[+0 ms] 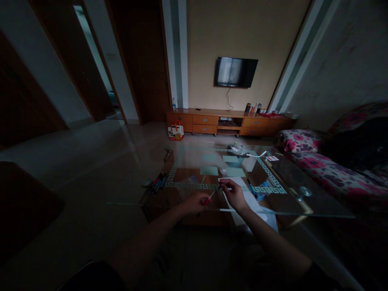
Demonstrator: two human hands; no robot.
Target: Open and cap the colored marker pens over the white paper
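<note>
My left hand (195, 203) is closed around a red pen (207, 201), from which a thin pale shaft like a refill points up and right. My right hand (235, 195) pinches a small dark piece (220, 186) near the tip of that shaft; whether the two touch is unclear. Both hands are over the near edge of the glass table (188, 159). White paper (250, 199) lies under my right hand. A bundle of pens (157, 184) rests left of my hands, and a few dark blue pens (251, 188) lie to the right.
Farther back on the table are a basket (234, 163) with clear plastic over it and a red-and-white card (272, 158). A floral sofa (303, 141) stands to the right. Beyond are a low wooden cabinet (206, 120), a gift bag (176, 132) and a wall television (236, 72).
</note>
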